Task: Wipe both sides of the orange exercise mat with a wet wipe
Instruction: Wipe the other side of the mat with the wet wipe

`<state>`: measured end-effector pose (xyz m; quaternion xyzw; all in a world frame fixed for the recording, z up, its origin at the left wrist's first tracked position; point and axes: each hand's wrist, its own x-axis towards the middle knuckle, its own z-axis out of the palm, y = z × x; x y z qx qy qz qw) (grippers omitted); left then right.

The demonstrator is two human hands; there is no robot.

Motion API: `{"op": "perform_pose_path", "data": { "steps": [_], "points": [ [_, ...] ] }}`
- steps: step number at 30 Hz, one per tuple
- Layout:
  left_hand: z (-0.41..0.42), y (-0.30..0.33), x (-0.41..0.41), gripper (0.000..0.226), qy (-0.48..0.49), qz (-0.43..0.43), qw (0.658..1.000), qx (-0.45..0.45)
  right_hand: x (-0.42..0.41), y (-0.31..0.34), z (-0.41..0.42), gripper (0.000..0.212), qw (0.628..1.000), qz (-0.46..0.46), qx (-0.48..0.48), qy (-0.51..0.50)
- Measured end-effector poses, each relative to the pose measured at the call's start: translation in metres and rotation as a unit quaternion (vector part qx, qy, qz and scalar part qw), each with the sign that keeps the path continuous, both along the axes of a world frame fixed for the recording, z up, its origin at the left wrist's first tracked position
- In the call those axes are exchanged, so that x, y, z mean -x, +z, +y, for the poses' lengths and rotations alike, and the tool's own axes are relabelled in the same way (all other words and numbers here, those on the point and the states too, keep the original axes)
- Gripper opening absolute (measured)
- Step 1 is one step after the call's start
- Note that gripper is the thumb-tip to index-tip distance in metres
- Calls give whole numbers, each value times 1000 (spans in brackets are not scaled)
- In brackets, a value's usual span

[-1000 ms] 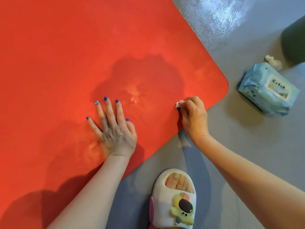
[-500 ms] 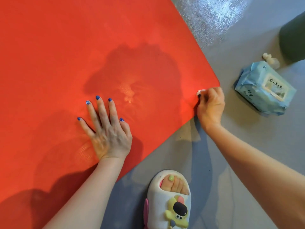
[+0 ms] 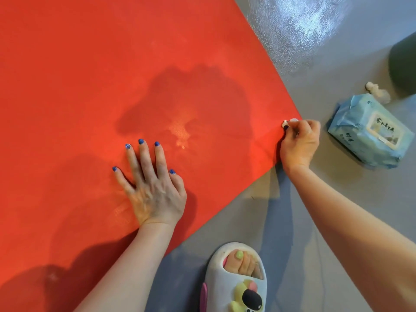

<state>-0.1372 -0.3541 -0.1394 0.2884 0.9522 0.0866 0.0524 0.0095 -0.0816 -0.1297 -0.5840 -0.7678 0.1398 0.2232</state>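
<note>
Head view: one orange mat (image 3: 90, 86), flat on the grey floor (image 3: 337, 210), fine pebbled texture. Left hand (image 3: 153, 188) flat on it, fingers straight and spread. Right hand (image 3: 300, 143) at the mat's right corner, fingers curled round one bunched white wet wipe (image 3: 290, 122). One soft blue wipes pack (image 3: 369, 134), one crumpled white wad (image 3: 377, 91), one slipper (image 3: 236, 282)

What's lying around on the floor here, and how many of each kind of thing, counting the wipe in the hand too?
Orange exercise mat: 1
Wet wipe, bunched in the right hand: 1
Blue pack of wipes: 1
Crumpled white wad beside the pack: 1
Slipper with a cartoon face: 1
Dark object at the right edge, mostly cut off: 1
Total: 6
</note>
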Motion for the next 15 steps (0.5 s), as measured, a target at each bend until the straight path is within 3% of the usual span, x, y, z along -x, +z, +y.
{"op": "perform_pose_path", "data": {
  "steps": [7, 12, 15],
  "points": [
    [13, -6, 30, 57, -23, 48, 995, -90, -14, 8, 8, 13, 996, -45, -8, 75],
    [18, -4, 28, 66, -29, 4, 998, -50, 34, 3, -4, 12, 997, 21, 16, -74],
    [17, -6, 30, 67, -26, 1, 998, -50, 71, 1, -53, 12, 992, 26, 12, 120]
  ]
}}
